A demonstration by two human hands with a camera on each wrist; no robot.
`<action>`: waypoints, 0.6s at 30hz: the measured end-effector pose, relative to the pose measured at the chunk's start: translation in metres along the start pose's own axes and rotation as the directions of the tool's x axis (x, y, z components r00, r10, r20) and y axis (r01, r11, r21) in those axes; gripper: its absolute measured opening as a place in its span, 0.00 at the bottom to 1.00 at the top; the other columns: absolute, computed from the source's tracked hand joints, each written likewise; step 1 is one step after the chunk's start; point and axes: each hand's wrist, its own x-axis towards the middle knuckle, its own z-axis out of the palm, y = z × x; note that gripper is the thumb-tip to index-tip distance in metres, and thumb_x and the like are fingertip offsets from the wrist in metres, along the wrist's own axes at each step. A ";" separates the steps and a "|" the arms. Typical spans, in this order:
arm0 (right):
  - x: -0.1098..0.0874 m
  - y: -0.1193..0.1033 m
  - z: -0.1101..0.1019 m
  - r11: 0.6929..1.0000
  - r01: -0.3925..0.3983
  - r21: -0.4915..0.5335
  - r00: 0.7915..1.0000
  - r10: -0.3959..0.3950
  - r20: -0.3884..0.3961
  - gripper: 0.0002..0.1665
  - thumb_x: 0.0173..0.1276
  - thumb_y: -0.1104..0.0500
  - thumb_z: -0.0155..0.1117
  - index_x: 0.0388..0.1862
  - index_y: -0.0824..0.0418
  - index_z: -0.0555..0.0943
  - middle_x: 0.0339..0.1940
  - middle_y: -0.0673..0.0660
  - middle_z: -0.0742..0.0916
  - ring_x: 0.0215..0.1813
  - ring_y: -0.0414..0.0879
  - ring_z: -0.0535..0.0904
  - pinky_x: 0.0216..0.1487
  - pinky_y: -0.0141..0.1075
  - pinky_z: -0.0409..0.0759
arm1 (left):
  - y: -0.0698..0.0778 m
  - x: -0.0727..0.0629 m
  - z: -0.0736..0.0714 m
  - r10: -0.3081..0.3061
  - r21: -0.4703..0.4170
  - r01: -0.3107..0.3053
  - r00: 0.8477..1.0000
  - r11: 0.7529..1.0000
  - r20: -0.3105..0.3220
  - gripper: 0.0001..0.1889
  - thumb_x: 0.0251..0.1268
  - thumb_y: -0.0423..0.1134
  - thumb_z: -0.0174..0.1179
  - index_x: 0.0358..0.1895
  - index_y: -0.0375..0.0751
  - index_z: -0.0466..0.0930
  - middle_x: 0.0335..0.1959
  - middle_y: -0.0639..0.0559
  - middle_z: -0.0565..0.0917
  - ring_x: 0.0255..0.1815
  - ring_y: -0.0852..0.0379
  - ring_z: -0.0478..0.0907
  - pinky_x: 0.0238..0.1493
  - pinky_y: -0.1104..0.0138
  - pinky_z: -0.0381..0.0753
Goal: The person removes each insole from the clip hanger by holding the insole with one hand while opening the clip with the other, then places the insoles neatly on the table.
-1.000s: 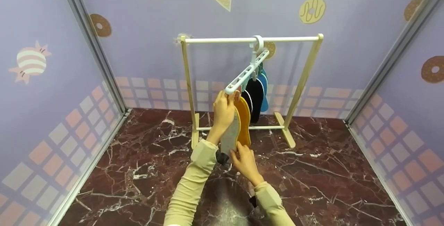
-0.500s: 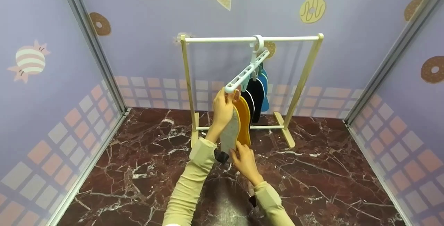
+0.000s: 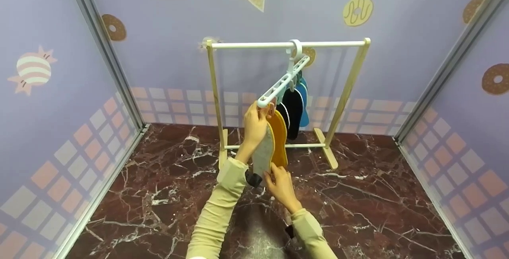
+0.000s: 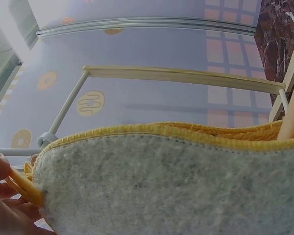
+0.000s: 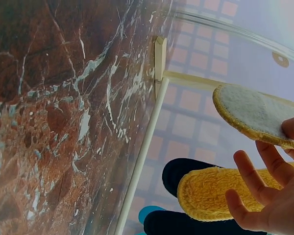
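Note:
A grey insole with yellow edging (image 3: pixel 262 151) hangs upright below the near end of a white clip hanger (image 3: pixel 276 91). At its top, my left hand (image 3: pixel 254 125) pinches an orange clip (image 4: pixel 28 188) whose tip meets the insole's end in the left wrist view. My right hand (image 3: pixel 281 185) holds the insole's edge near its lower end, the thumb on the grey face in the right wrist view. Just behind hangs a fuzzy yellow insole (image 3: pixel 280 141), close to my right fingers (image 5: pixel 252 174). The far side of the grey insole is hidden.
Black insoles (image 3: pixel 293 113) and blue insoles (image 3: pixel 304 119) hang farther back on the same hanger. Its hook (image 3: pixel 296 48) sits on the white rod of a wooden rack (image 3: pixel 352 80). The rack stands on dark marbled flooring (image 3: pixel 159 199), between patterned walls (image 3: pixel 469 163).
Both hands keep their places on the clip and the grey insole. The black insoles behind have shifted very slightly.

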 end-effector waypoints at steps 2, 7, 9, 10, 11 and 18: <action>0.000 0.001 0.000 1.000 -0.007 -0.003 1.000 0.007 0.003 0.06 0.58 0.58 0.61 0.34 0.56 0.75 0.16 0.51 0.76 0.29 0.46 0.74 0.29 0.38 0.66 | 0.000 0.000 0.000 0.009 -0.009 -0.009 1.000 1.000 -0.008 0.09 0.63 0.34 0.50 0.35 0.29 0.75 0.29 0.38 0.79 0.29 0.49 0.79 0.35 0.66 0.77; -0.001 0.002 0.001 1.000 -0.019 -0.009 1.000 0.020 0.006 0.06 0.58 0.58 0.61 0.34 0.56 0.75 0.16 0.51 0.76 0.29 0.47 0.75 0.29 0.40 0.68 | 0.000 -0.002 -0.001 0.029 0.022 -0.028 0.999 0.999 -0.024 0.07 0.61 0.32 0.51 0.34 0.30 0.75 0.28 0.39 0.78 0.29 0.49 0.78 0.35 0.65 0.76; -0.001 0.002 0.002 1.000 -0.018 -0.010 1.000 0.018 0.005 0.06 0.58 0.58 0.61 0.33 0.56 0.75 0.15 0.51 0.75 0.29 0.47 0.75 0.29 0.40 0.68 | 0.000 -0.002 -0.001 0.031 0.048 -0.030 0.999 0.998 -0.029 0.05 0.61 0.30 0.51 0.34 0.31 0.75 0.28 0.40 0.79 0.30 0.49 0.78 0.35 0.64 0.76; -0.001 0.003 0.002 1.000 -0.015 -0.011 1.000 0.015 0.003 0.06 0.58 0.58 0.61 0.33 0.56 0.75 0.15 0.51 0.75 0.28 0.47 0.75 0.29 0.40 0.68 | 0.000 -0.002 -0.001 0.035 0.064 -0.033 0.999 0.997 -0.034 0.05 0.60 0.29 0.51 0.34 0.31 0.75 0.28 0.41 0.79 0.30 0.49 0.78 0.35 0.64 0.75; -0.001 0.003 0.002 1.000 -0.012 -0.013 1.000 0.012 0.002 0.06 0.58 0.58 0.61 0.33 0.56 0.74 0.15 0.50 0.74 0.28 0.46 0.75 0.28 0.39 0.67 | -0.001 -0.002 -0.001 0.036 0.072 -0.034 0.999 0.997 -0.037 0.04 0.60 0.28 0.51 0.34 0.31 0.75 0.28 0.41 0.79 0.30 0.49 0.78 0.35 0.64 0.75; -0.002 0.003 0.002 1.000 0.007 -0.001 1.000 -0.007 -0.020 0.06 0.56 0.60 0.62 0.31 0.57 0.74 0.13 0.50 0.73 0.26 0.45 0.73 0.27 0.37 0.65 | -0.002 0.000 -0.001 0.038 0.078 -0.034 0.998 0.996 -0.051 0.05 0.60 0.28 0.50 0.34 0.31 0.75 0.28 0.41 0.79 0.29 0.50 0.79 0.34 0.64 0.76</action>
